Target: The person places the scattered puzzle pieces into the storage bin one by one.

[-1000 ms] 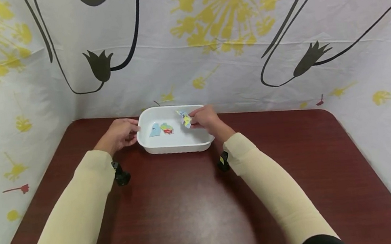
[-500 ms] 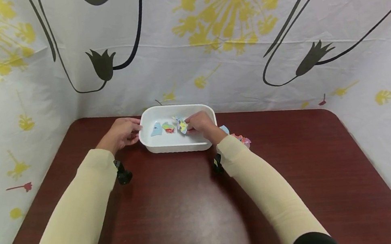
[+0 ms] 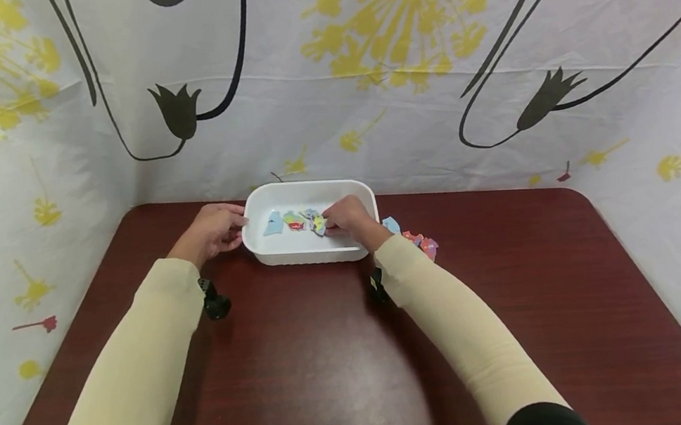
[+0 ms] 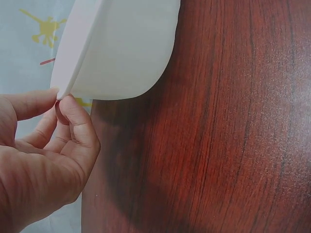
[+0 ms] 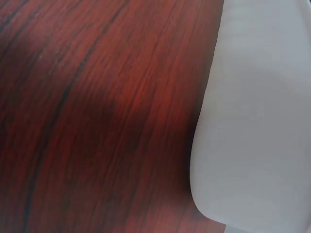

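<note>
A white plastic tub (image 3: 294,250) stands near the table's back edge. My left hand (image 3: 212,229) pinches its left rim; the left wrist view shows the thumb and fingers (image 4: 77,116) on the rim of the white tub (image 4: 131,53). My right hand (image 3: 350,217) reaches over the tub's right side and holds a yellow-and-blue paper-like piece (image 3: 318,224) low at the tub floor; its fingertips are partly hidden. Left of that lie a green-and-red piece (image 3: 294,222) and a light blue piece (image 3: 274,223). In the right wrist view only the tub's outer wall (image 5: 252,121) shows, without the hand.
Beside the tub's right end, partly behind the right forearm, lie a light blue piece (image 3: 391,225) and red-pink pieces (image 3: 424,245) on the dark red wooden table (image 3: 307,358). A patterned white cloth (image 3: 303,118) hangs close behind the tub.
My right hand has moved left and down inside the tub, bringing the yellow-and-blue piece beside the green-and-red one. Pieces right of the tub have come into view. The left hand stays on the rim.
</note>
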The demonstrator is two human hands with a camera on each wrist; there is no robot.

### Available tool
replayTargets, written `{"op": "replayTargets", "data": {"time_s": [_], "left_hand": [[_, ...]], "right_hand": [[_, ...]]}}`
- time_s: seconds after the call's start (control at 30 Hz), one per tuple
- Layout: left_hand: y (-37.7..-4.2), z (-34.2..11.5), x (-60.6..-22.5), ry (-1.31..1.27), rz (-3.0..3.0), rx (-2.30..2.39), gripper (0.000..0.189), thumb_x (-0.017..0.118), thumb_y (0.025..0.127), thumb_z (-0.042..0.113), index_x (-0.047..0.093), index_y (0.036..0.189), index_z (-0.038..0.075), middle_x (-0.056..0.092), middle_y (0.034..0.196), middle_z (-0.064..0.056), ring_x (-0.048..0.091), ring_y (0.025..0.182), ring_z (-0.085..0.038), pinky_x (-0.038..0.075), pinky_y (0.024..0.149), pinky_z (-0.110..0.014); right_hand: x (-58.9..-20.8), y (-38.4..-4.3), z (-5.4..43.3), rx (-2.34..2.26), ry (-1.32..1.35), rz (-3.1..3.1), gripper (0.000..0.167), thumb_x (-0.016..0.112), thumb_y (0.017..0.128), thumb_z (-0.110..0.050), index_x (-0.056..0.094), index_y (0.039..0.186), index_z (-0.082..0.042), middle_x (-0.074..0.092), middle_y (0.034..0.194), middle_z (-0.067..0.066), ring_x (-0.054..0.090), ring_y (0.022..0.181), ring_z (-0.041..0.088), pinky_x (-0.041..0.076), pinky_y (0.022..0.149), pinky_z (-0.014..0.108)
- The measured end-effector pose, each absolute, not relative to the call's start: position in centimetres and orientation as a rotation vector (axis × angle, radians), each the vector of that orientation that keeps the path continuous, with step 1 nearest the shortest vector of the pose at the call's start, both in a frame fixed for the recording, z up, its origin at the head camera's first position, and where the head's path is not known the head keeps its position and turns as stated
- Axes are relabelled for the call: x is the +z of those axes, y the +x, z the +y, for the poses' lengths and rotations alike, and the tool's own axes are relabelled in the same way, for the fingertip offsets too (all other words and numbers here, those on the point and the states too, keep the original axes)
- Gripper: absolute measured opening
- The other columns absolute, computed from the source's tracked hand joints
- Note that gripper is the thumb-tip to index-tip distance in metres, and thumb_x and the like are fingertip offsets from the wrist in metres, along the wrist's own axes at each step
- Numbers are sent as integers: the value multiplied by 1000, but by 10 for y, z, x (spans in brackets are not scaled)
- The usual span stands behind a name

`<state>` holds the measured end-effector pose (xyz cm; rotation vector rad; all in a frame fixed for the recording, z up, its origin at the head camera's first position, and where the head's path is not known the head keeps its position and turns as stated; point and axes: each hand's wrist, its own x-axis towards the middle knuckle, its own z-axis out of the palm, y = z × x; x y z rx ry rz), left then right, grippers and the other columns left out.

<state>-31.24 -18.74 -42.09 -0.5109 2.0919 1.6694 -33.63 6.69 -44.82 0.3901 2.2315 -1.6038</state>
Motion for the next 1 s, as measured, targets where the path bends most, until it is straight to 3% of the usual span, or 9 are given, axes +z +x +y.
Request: {"op": "replayTargets", "data": {"time_s": [0.17, 0.4, 0.57, 0.7, 0.87, 1.0], "left_hand": [[-314, -187, -422, -509, 2087, 1674, 38, 57, 97, 15, 52, 135, 10, 51, 113, -8, 52, 82, -18, 52, 66, -23], [-313, -185, -421, -499, 2086, 1671, 38, 57, 98, 15, 52, 135, 11, 52, 115, -9, 52, 84, -19, 52, 69, -23], [-313, -185, -421, -493, 2095, 1660, 38, 57, 98, 16, 51, 136, 11, 51, 117, -9, 52, 86, -20, 52, 71, -23], [-313, -186, -423, -491, 2101, 1656, 38, 56, 98, 15, 51, 136, 11, 51, 116, -9, 52, 88, -20, 52, 70, -23], [-311, -188, -423, -491, 2105, 1658, 38, 55, 98, 13, 51, 136, 10, 50, 113, -9, 51, 85, -19, 51, 67, -22], [-309, -188, -421, -493, 2104, 1654, 38, 54, 99, 13, 50, 136, 9, 50, 114, -9, 51, 86, -19, 51, 66, -22]], "right_hand": [[-448, -339, 65, -1551, 412, 2271, 35, 66, 86, 5, 67, 120, 1, 64, 125, 15, 66, 70, 14, 57, 75, 28], [-449, -342, 65, -1137, 299, 2583, 28, 72, 83, -7, 72, 111, -4, 68, 116, 9, 61, 83, 13, 53, 64, 21], [-446, -338, 66, -794, 149, 2772, 16, 69, 84, -15, 72, 88, 0, 70, 95, 10, 54, 77, 14, 52, 74, 25], [-442, -338, 66, -755, 161, 2807, 15, 69, 82, -15, 69, 76, -2, 65, 74, 7, 50, 65, 11, 47, 65, 22], [-441, -341, 65, -958, 270, 2697, 12, 66, 84, -8, 73, 83, 2, 70, 71, 9, 59, 53, 11, 43, 47, 18], [-439, -342, 67, -1002, 293, 2667, 15, 65, 87, -9, 73, 90, 3, 74, 78, 11, 70, 65, 17, 48, 48, 19]]}}
